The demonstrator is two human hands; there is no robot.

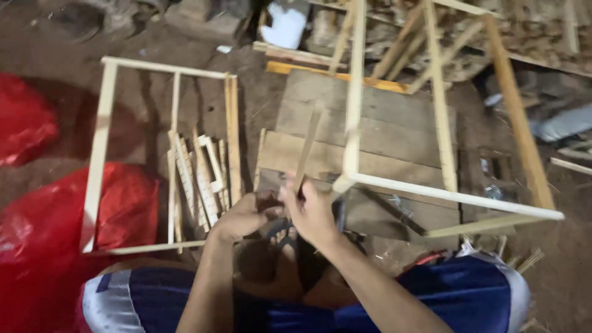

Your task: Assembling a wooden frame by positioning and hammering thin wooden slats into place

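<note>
My right hand [311, 213] grips a thin wooden slat [308, 148] that stands nearly upright, leaning slightly to the right. My left hand [246, 216] is curled just beside it, touching the slat's lower end; whether it grips is hard to tell. A box-shaped frame of pale wooden strips [431, 197] rests right of my hands, its near corner almost touching my right hand. Below my hands lies a dark tool, partly hidden.
A flat rectangular wooden frame [98, 154] lies on the ground at left, with several short slats [197, 179] piled inside it. Red plastic bags [49, 234] sit far left. Worn planks [382, 135] form the work surface. Scrap wood clutters the back.
</note>
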